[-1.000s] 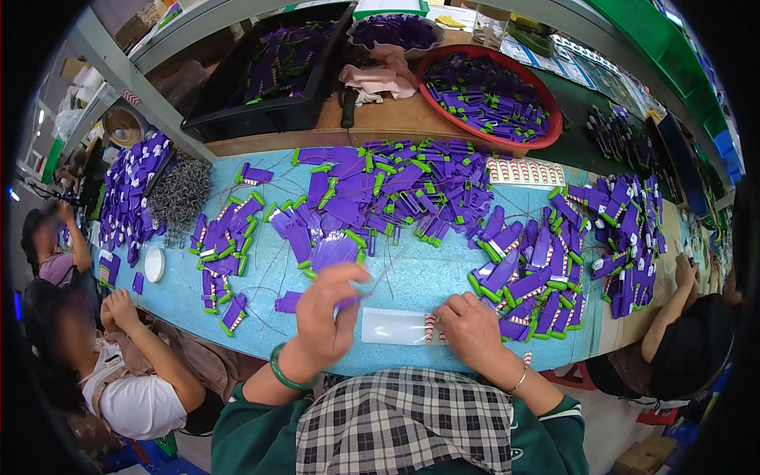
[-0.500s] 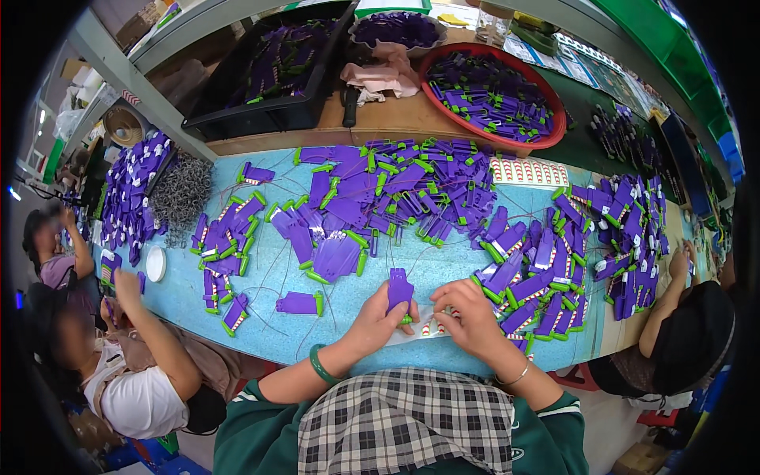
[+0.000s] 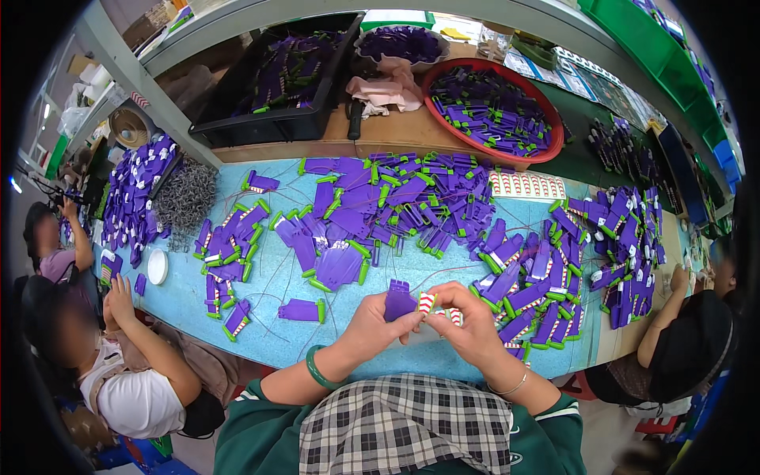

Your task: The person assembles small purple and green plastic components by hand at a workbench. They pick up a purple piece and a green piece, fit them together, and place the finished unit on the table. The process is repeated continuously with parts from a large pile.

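Before me, my left hand (image 3: 378,323) is closed on a flat purple plastic piece (image 3: 400,300), thumb on its front. A red-and-white striped sticker (image 3: 427,302) lies against the piece's right end, pinched by the fingertips of my right hand (image 3: 470,323). More striped stickers on a white strip (image 3: 453,316) show just beneath the right fingers; what bears them is partly hidden. Beyond my hands spreads a heap of purple pieces (image 3: 344,265) with green ends. Right of my hands is another pile of purple pieces (image 3: 542,277), several with striped bands.
Behind the blue table (image 3: 301,356) stand a red basin (image 3: 560,127) and a black crate (image 3: 214,136), both with purple pieces. A sticker sheet (image 3: 528,185) lies at the back. Thin wires cross the table. One person (image 3: 131,388) sits at left, another (image 3: 689,332) at right.
My right hand has come left to meet the left hand, bringing a striped sticker to the purple piece's end. The piece has tilted. The person at left has brought their hands together.
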The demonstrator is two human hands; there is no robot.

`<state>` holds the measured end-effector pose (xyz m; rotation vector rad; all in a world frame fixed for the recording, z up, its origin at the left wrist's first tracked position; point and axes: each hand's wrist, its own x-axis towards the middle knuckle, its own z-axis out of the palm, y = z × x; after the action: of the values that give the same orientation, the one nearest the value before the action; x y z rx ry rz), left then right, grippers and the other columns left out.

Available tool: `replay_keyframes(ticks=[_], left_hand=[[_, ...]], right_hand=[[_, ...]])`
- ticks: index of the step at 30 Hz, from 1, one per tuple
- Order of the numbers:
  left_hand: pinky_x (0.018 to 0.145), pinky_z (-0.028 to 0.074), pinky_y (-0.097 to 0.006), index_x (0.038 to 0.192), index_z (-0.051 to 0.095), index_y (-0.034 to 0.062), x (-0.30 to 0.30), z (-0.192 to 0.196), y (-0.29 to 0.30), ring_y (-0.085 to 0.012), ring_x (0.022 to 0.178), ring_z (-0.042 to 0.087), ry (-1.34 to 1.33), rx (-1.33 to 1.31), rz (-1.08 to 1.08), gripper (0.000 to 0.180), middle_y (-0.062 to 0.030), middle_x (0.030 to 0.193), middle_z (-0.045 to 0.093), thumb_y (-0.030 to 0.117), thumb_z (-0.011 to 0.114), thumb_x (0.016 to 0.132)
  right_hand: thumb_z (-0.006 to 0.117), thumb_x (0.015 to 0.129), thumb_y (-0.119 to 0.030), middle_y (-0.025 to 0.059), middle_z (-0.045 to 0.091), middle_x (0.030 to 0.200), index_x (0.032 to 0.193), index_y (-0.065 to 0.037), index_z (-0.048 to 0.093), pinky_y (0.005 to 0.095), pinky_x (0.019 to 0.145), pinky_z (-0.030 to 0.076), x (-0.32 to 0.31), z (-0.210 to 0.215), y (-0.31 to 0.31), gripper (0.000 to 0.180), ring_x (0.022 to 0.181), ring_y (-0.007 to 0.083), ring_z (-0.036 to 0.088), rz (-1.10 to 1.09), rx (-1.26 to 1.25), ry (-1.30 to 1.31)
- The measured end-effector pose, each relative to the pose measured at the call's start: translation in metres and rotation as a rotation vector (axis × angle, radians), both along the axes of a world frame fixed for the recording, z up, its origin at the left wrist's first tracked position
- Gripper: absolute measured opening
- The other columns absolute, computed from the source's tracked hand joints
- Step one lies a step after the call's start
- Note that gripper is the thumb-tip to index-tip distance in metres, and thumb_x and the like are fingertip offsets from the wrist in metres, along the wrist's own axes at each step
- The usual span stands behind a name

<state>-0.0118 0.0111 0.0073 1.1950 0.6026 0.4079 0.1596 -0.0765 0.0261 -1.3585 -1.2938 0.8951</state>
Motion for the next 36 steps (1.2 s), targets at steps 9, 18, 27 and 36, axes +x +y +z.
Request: replay_keyframes(ticks=[9,18,27,36], left_hand=[[0.084,0.056,-0.039,0.137,0.031,0.0089,0.004,0.002,-0.005,-0.0192,0.110,0.057,-0.264,-0.515,0.026,0.041,-0.0087,0.126,0.050,0.010,0.043,0.098],[0.094,0.051,-0.044,0.137,0.031,0.0076,0.006,-0.001,-0.007,-0.0207,0.117,0.053,-0.306,-0.568,-0.009,0.043,-0.0094,0.129,0.048,0.006,0.042,0.096],[0.096,0.050,-0.045,0.133,0.034,0.0060,0.008,0.007,-0.008,-0.0235,0.119,0.052,-0.191,-0.459,-0.033,0.048,-0.0111,0.128,0.047,-0.004,0.042,0.087],[0.094,0.052,-0.042,0.126,0.037,0.0047,0.009,0.005,-0.012,-0.0216,0.116,0.053,-0.136,-0.337,-0.035,0.043,-0.0097,0.123,0.049,-0.006,0.046,0.086]], right_hand=[[0.068,0.084,-0.006,-0.0003,0.061,0.078,0.083,-0.003,0.059,0.0219,0.068,0.046,-0.010,-0.011,0.002,0.010,0.071,0.0056,0.055,-0.122,-0.163,0.368],[0.067,0.083,-0.002,-0.0015,0.058,0.081,0.083,-0.004,0.057,0.0179,0.060,0.042,-0.011,-0.024,0.002,0.011,0.073,0.0039,0.052,-0.130,-0.106,0.348],[0.071,0.080,-0.004,0.0007,0.059,0.077,0.081,-0.003,0.059,0.0226,0.064,0.044,-0.013,-0.026,-0.001,0.012,0.070,0.0071,0.054,-0.189,-0.074,0.238],[0.072,0.077,-0.004,0.0036,0.058,0.075,0.076,-0.004,0.058,0.0253,0.061,0.043,-0.015,-0.031,-0.004,0.014,0.067,0.0104,0.055,-0.225,0.006,0.105]])
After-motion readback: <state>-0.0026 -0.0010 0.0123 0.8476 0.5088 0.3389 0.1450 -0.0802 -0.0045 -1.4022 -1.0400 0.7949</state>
